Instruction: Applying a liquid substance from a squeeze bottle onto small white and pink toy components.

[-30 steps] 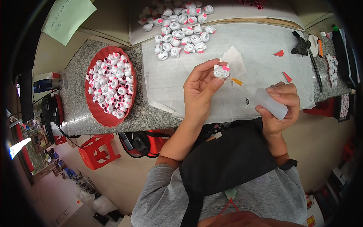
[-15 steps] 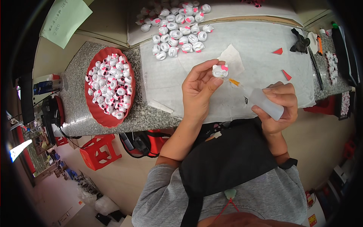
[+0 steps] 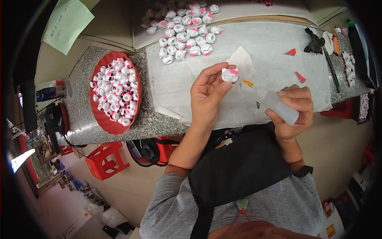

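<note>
Between the thumb and fingers of my left hand (image 3: 209, 89) is a small white cat-head bead (image 3: 229, 75) with a pink bow, its face turned toward me. My right hand (image 3: 295, 105) grips a translucent squeeze bottle (image 3: 281, 108). The bottle's orange needle tip (image 3: 247, 83) points up and left at the bead's lower right edge; whether it touches I cannot tell. Beneath the bead and tip lies a torn white paper piece (image 3: 243, 59) on the white-covered worktop (image 3: 191, 87).
A red scalloped tray (image 3: 104, 123) heaped with similar beads stands at left. Several more beads (image 3: 183, 37) lie at the back. Two red scraps (image 3: 291, 52), a black crumpled item (image 3: 314, 43) and an orange-handled tool (image 3: 336, 46) are at right. A red stool (image 3: 105, 161) stands below the counter.
The bead has tilted slightly, so its drawn face shows more clearly. Both hands keep their holds, and the view has shifted a little.
</note>
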`<state>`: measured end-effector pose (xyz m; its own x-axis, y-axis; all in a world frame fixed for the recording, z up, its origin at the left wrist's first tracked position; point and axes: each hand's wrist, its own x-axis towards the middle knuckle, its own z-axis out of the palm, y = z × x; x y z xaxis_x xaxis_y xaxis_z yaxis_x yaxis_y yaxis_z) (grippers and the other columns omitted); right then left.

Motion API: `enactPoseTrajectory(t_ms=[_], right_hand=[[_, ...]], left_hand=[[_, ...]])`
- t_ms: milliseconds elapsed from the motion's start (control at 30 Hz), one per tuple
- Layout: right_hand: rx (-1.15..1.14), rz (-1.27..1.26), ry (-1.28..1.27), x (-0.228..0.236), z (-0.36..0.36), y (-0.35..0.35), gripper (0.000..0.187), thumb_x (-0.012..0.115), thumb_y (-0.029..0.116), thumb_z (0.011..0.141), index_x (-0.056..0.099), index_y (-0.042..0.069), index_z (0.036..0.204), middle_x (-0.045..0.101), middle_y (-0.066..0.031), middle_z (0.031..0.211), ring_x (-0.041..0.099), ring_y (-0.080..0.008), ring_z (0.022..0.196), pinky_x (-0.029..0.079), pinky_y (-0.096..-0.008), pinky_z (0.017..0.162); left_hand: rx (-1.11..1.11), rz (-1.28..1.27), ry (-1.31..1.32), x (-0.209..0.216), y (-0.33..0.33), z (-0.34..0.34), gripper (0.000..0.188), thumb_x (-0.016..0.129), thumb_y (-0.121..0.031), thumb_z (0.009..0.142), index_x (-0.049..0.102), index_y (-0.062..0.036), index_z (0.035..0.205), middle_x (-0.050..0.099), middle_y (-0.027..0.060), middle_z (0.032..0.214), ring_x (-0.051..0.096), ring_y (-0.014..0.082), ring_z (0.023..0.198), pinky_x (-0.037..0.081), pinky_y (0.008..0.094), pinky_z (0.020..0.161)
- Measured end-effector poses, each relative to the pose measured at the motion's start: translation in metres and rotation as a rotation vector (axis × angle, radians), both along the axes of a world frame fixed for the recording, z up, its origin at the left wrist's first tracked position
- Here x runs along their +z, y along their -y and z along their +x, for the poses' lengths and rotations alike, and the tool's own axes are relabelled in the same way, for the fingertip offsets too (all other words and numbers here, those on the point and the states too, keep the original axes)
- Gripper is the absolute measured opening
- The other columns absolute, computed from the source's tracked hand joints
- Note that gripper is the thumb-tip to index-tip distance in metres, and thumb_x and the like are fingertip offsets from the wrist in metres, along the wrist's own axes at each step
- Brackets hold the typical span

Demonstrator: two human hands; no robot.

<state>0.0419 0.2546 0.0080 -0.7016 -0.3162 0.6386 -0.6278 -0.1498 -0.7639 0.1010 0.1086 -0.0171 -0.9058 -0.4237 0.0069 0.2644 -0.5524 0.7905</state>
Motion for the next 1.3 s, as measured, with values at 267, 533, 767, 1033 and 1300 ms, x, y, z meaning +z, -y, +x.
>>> enactPoseTrajectory(t_ms=[267, 533, 767, 1033, 1300], right_hand=[[0.003, -0.006, 0.013, 0.0, 0.0012, 0.001, 0.034, 0.07, 0.008, 0.055, 0.047, 0.005, 0.08, 0.048, -0.0079, 0.078, 0.046, -0.0167, 0.064, 0.04, -0.028, 0.06], [0.114, -0.005, -0.051, 0.0003, -0.0031, -0.0008, 0.041, 0.071, -0.003, 0.051, 0.047, 0.003, 0.084, 0.046, -0.01, 0.08, 0.048, -0.0135, 0.06, 0.042, -0.0229, 0.052], [0.021, -0.006, 0.025, -0.0001, 0.0015, -0.001, 0.033, 0.069, 0.006, 0.055, 0.047, 0.005, 0.08, 0.047, -0.0077, 0.077, 0.045, -0.0158, 0.063, 0.039, -0.0276, 0.058], [0.027, -0.004, 0.033, -0.0005, 0.0009, 0.0012, 0.033, 0.069, 0.005, 0.054, 0.047, 0.005, 0.08, 0.047, -0.0074, 0.079, 0.045, -0.016, 0.064, 0.04, -0.028, 0.06], [0.034, -0.002, 0.031, -0.0023, 0.0034, 0.0018, 0.034, 0.07, 0.005, 0.054, 0.048, 0.005, 0.08, 0.047, -0.008, 0.078, 0.046, -0.0167, 0.064, 0.04, -0.0277, 0.059]], left_hand=[[0.011, -0.074, 0.014, -0.0018, -0.0004, 0.0, 0.036, 0.054, 0.0, 0.071, 0.042, 0.0007, 0.105, 0.049, 0.0148, 0.102, 0.051, 0.0175, 0.089, 0.041, 0.0287, 0.079], [0.016, -0.071, 0.019, -0.0016, -0.0004, 0.0001, 0.035, 0.053, 0.0, 0.071, 0.043, 0.001, 0.104, 0.049, 0.015, 0.102, 0.051, 0.0176, 0.089, 0.041, 0.0309, 0.08], [0.013, -0.083, 0.012, -0.0019, -0.0004, 0.0001, 0.035, 0.054, 0.0, 0.071, 0.043, 0.0011, 0.104, 0.05, 0.0148, 0.101, 0.05, 0.0171, 0.089, 0.04, 0.0298, 0.08], [0.036, -0.152, 0.008, -0.0024, -0.0026, 0.0007, 0.035, 0.056, 0.001, 0.069, 0.045, 0.0016, 0.102, 0.05, 0.0141, 0.1, 0.049, 0.0156, 0.091, 0.038, 0.0248, 0.078], [0.114, -0.485, 0.015, -0.0047, -0.0044, 0.0015, 0.031, 0.055, 0.004, 0.07, 0.046, 0.0034, 0.1, 0.05, 0.0145, 0.1, 0.048, 0.0181, 0.092, 0.038, 0.0272, 0.08]])
